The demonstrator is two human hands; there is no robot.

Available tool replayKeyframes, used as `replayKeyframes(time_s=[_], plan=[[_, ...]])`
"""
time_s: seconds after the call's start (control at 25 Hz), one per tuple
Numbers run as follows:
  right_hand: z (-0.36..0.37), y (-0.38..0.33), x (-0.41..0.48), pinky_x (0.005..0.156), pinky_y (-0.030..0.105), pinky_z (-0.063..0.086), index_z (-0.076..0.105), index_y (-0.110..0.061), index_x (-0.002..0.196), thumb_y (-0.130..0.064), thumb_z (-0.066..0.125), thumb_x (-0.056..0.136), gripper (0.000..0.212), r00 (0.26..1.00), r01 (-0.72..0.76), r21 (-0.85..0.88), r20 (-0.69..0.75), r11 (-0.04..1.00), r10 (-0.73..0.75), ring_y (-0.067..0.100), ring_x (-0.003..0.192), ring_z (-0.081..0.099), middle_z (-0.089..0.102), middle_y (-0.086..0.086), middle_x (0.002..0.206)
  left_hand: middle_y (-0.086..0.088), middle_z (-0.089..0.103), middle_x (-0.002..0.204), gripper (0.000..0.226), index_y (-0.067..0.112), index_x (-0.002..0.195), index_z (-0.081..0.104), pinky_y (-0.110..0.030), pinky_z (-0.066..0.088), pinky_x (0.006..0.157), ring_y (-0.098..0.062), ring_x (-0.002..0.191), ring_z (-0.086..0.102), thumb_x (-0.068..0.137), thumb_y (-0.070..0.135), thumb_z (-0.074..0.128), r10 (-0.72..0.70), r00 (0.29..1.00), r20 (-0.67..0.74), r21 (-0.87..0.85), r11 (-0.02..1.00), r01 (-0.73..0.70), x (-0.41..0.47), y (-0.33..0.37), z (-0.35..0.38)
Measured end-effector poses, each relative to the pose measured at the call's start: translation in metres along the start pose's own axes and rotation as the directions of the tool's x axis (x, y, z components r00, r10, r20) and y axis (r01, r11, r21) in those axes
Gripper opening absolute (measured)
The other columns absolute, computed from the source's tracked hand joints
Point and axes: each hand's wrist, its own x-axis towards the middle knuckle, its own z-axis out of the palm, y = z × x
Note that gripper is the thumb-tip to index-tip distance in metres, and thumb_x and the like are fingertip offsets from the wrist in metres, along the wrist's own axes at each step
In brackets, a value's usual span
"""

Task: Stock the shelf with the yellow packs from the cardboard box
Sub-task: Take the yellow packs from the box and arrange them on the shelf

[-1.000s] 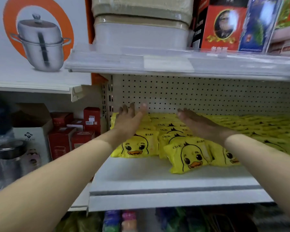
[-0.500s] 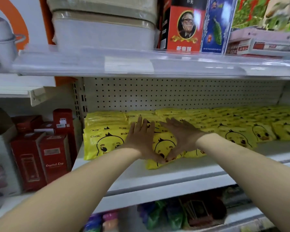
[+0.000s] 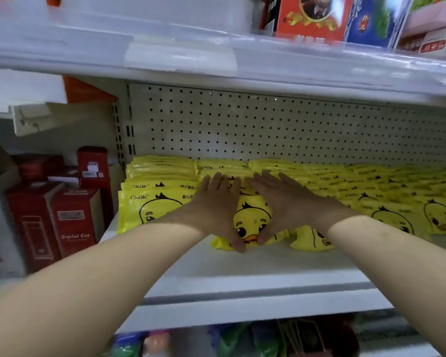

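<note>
Both hands have drawn together from their spread reach of a second ago. Left hand and right hand lie flat with fingers straight on one yellow pack at the front of the shelf, thumbs framing its near edge. They are probably squaring it into line with the stacked rows behind; the cardboard box is out of view

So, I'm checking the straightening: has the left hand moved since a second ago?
Yes. The left hand has slid right, off the leftmost stack by the shelf upright, onto the front pack beside the right hand.
</note>
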Motion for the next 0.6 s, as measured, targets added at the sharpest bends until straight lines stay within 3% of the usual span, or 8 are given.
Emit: replayKeyframes(time_s=[0.16,0.32,0.6], plan=[[0.000,-0.002,0.015,0.123,0.039,-0.005,-0.009,-0.022,0.157,-0.071,0.081,0.055,0.145,0.998,0.052,-0.027,-0.029,0.998,-0.053,0.016,0.152,-0.010,-0.007,0.001,0.166,-0.017,0.001,0.162,0.154,0.007,0.153,-0.011,-0.050,0.000,0.121,-0.032,0.150,-0.005,0.048,0.077,0.076,-0.143,0.990,-0.003,0.079,0.987,0.142,0.004,0.001,-0.005],[-0.007,0.009,0.025,0.123,0.042,-0.004,-0.013,-0.024,0.156,-0.066,0.084,0.055,0.147,0.992,0.109,-0.011,0.066,0.994,-0.108,0.018,0.152,-0.013,-0.012,0.002,0.165,-0.019,0.000,0.161,0.160,0.004,0.153,-0.012,-0.049,0.001,0.121,-0.033,0.150,-0.004,0.043,0.081,0.075,-0.191,0.980,0.054,0.095,0.978,0.185,0.017,0.007,-0.008],[-0.005,0.004,0.048,0.124,0.042,0.002,-0.010,-0.020,0.157,-0.071,0.083,0.050,0.150,0.994,0.098,-0.068,-0.035,0.993,-0.100,0.020,0.153,-0.007,-0.007,0.003,0.166,-0.015,0.000,0.162,0.157,0.011,0.153,-0.014,-0.048,0.002,0.121,-0.029,0.150,0.001,0.043,0.081,0.075,-0.214,0.976,0.034,0.170,0.964,0.206,0.034,-0.008,-0.007]])
